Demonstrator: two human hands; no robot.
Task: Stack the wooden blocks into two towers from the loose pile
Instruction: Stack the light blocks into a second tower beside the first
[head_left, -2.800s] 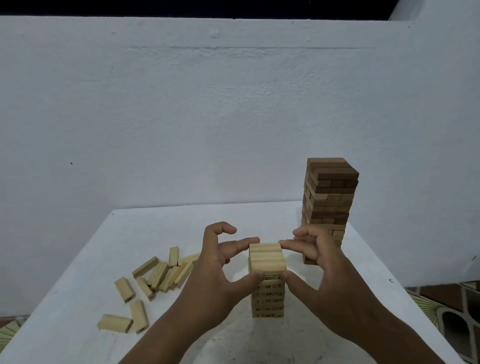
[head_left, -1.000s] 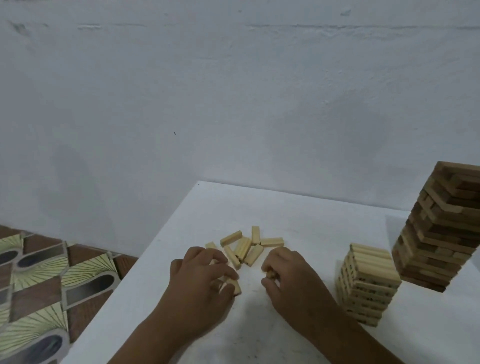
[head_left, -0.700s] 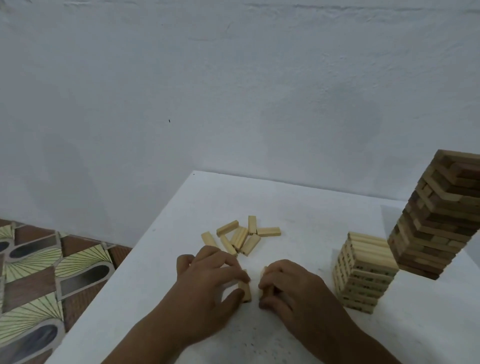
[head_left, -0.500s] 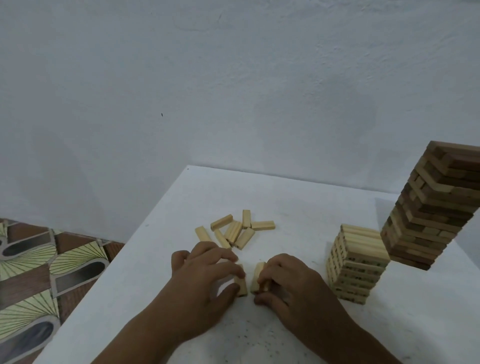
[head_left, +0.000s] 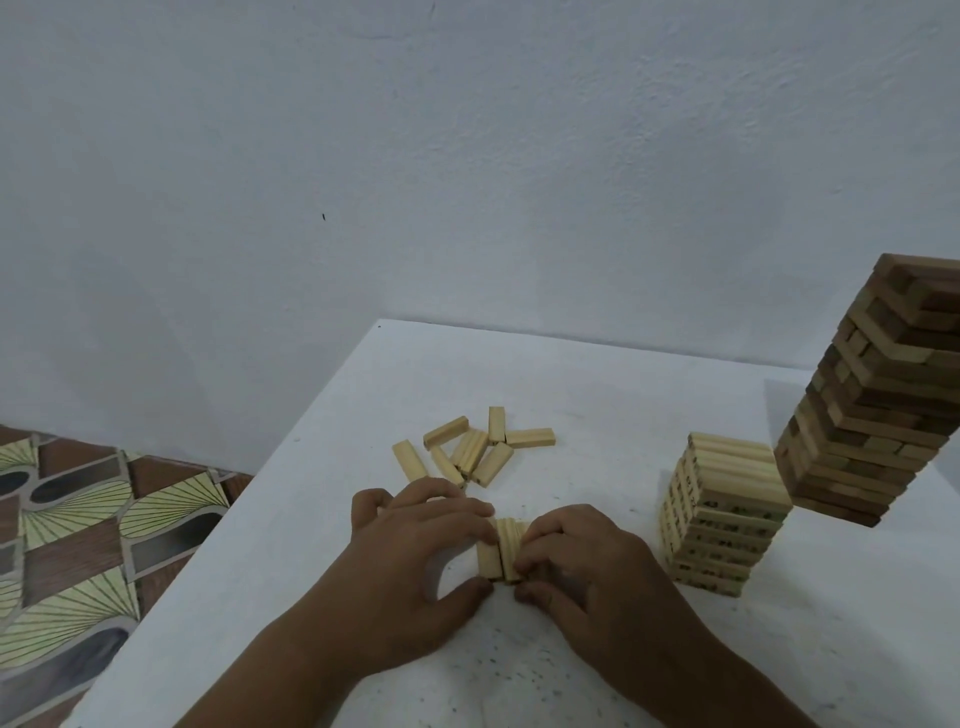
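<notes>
A small row of pale wooden blocks (head_left: 500, 550) lies side by side on the white table (head_left: 597, 395), squeezed between my two hands. My left hand (head_left: 415, 551) grips the row from the left with curled fingers and thumb. My right hand (head_left: 582, 561) grips it from the right. Behind them lies a loose pile of several pale blocks (head_left: 475, 449). To the right stands a short pale tower (head_left: 719, 512). Behind that rises a taller tower of darker brown blocks (head_left: 878, 389), its layers a little uneven.
A white wall stands behind the table. The table's left edge (head_left: 249, 504) drops to a patterned tiled floor (head_left: 78, 525). The dark tower stands close to the table's right edge.
My hands left the pale tower, reached to the loose pile, each gathered blocks, then pushed them together into one row. The view turned left.
</notes>
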